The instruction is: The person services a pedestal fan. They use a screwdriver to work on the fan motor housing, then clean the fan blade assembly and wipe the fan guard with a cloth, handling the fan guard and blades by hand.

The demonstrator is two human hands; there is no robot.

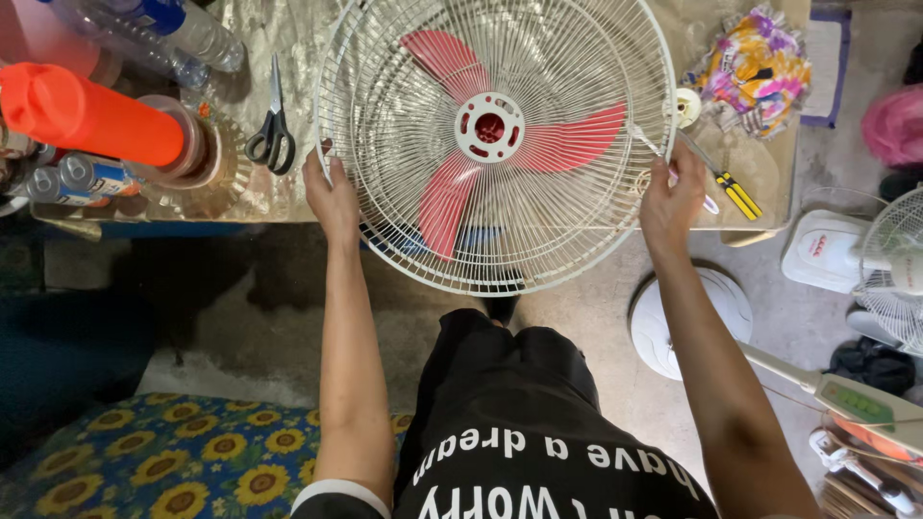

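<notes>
A round white wire fan cage (577, 67) with a red three-blade propeller (489, 128) inside lies face up, partly on a table and overhanging its front edge. My left hand (332, 197) grips the cage's rim on its left side. My right hand (670, 197) holds the rim on the right side, fingers closed around the wire. The cage's near edge hangs over my lap and black shorts.
On the table (760, 168) lie black-handled scissors (272, 135), a yellow-and-black screwdriver (726, 183), plastic bottles (163, 34), an orange cylinder (87, 113) and a colourful wrapper (755, 67). A round white fan base (692, 322) and another white fan (889, 259) stand on the floor at right. A sunflower-print cushion (173, 452) is at lower left.
</notes>
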